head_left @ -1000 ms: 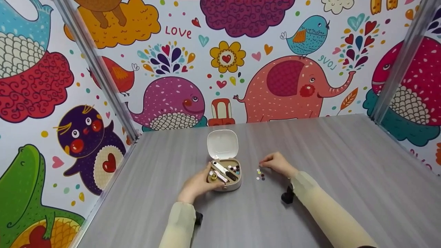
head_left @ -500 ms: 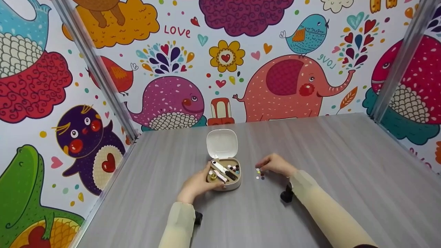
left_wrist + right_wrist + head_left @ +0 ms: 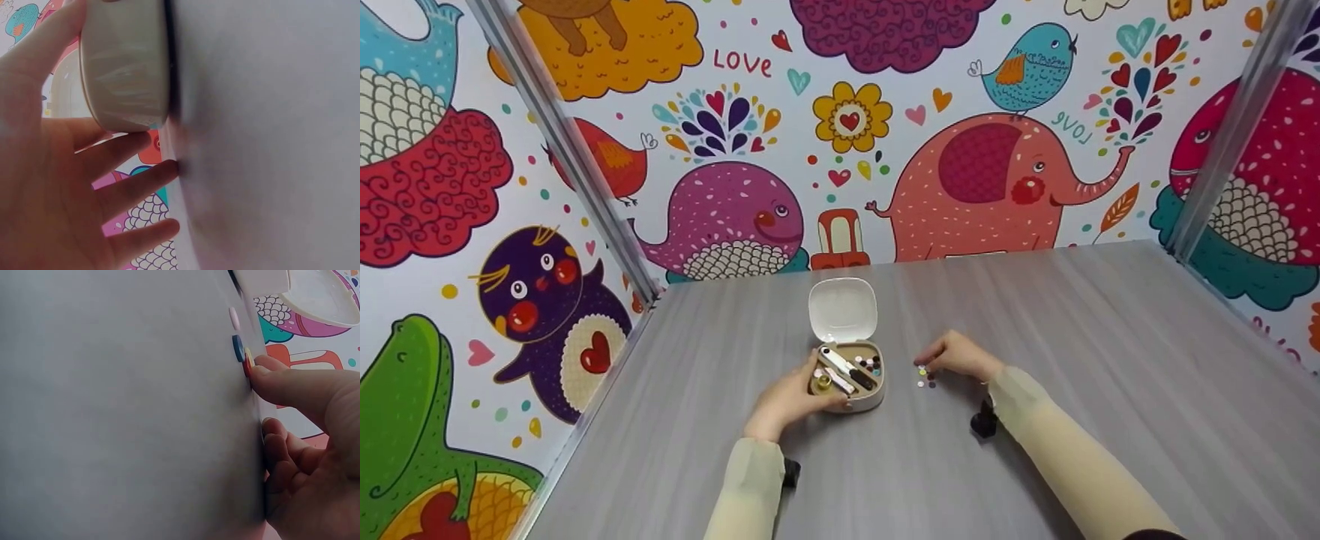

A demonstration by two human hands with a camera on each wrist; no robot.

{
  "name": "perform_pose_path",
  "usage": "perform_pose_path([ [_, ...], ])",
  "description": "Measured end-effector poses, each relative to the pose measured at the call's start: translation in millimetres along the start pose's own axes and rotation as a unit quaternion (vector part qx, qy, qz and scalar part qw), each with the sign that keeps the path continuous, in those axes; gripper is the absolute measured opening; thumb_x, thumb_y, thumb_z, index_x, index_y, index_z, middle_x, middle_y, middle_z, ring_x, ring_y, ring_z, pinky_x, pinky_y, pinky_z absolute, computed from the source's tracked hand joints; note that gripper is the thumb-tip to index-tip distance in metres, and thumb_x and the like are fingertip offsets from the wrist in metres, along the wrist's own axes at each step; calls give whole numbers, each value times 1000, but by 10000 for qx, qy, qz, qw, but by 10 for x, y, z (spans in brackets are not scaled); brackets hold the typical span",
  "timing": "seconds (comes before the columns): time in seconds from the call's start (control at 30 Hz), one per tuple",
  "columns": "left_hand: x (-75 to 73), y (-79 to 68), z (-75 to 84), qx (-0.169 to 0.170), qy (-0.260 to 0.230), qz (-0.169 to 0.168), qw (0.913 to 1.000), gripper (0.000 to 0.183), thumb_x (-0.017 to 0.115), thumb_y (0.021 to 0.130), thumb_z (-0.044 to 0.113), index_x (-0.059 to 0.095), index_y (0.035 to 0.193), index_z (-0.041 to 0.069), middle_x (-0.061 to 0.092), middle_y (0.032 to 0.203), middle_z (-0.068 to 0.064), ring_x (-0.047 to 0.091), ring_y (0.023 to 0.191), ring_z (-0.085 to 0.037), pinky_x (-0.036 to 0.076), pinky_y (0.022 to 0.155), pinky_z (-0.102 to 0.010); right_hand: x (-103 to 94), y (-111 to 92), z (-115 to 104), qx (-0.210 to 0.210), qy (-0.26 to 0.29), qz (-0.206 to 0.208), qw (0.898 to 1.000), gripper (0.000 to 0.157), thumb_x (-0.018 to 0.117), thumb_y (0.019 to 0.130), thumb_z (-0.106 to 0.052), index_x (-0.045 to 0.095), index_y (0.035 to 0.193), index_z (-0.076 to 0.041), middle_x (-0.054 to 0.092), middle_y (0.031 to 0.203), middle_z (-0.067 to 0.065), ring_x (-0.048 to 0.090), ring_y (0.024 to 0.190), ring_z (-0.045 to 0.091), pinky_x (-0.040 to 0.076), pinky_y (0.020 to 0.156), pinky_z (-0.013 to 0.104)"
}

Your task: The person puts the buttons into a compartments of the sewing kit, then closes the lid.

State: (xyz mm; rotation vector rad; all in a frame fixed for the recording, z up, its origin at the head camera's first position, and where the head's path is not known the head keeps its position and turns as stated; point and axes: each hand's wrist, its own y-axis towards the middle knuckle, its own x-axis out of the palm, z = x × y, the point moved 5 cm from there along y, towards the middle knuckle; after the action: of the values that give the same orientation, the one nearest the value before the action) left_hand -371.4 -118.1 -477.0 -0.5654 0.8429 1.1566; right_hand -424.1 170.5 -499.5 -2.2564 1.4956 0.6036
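Observation:
A small cream sewing kit box (image 3: 866, 403) stands on the table with its white lid (image 3: 844, 310) raised. My left hand (image 3: 787, 397) grips its left side, thumb at the front and fingers behind; the left wrist view shows that hand (image 3: 62, 169) with several fingers spread below the box (image 3: 126, 73). Right of the box, my right hand (image 3: 964, 356) pinches at a small group of buttons (image 3: 921, 385) with thumb and index finger. The right wrist view has the thumb (image 3: 292, 385) against red and yellow buttons; the pinched button is mostly hidden.
Inside the box lie a white-and-black tool (image 3: 847, 367), a gold-coloured round piece (image 3: 824, 382) and several more buttons (image 3: 876, 362). A blue button (image 3: 238, 347) and a pink one (image 3: 234, 318) lie flat on the grey table (image 3: 1057, 322). Printed walls and metal posts enclose the table.
My right hand has moved slightly left and down, bringing its fingertips to the far end of the button group. The left hand keeps its grip on the box.

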Motion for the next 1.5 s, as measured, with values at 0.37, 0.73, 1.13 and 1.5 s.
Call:
perform_pose_path([
  [0.37, 3, 6, -4, -59, -33, -45, 10000, 105, 71, 77, 60, 24, 153, 4, 40, 147, -22, 47, 126, -41, 40, 100, -53, -35, -9, -5, -235, -3, 112, 9997, 10, 72, 80, 4, 76, 89, 3, 72, 76, 9, 64, 65, 12, 50, 60, 24],
  [0.73, -10, -13, -3, -135, -18, -47, 9999, 107, 72, 76, 61, 25, 153, 4, 41, 146, -23, 48, 125, -42, 41, 99, -54, -43, -29, 19, -203, -48, 156, 9997, 5, 72, 81, -1, 75, 79, 1, 70, 72, 7, 54, 60, 12, 42, 54, 23],
  [1.13, 11, -7, -2, -82, -23, -57, 9999, 106, 71, 77, 61, 25, 153, 4, 40, 147, -22, 47, 126, -42, 40, 100, -54, -146, -69, 24, -61, -142, 452, 9989, 11, 69, 81, -6, 75, 79, 4, 57, 63, -2, 43, 55, 8, 35, 52, 23],
  [1.5, -3, -1, 3, 26, 69, 11, 10000, 104, 71, 78, 60, 27, 152, 2, 43, 145, -22, 49, 124, -41, 41, 100, -53, -273, -80, 11, 58, 213, 537, 9983, 12, 69, 83, -7, 74, 82, 4, 60, 66, 1, 51, 62, 14, 42, 57, 26],
])
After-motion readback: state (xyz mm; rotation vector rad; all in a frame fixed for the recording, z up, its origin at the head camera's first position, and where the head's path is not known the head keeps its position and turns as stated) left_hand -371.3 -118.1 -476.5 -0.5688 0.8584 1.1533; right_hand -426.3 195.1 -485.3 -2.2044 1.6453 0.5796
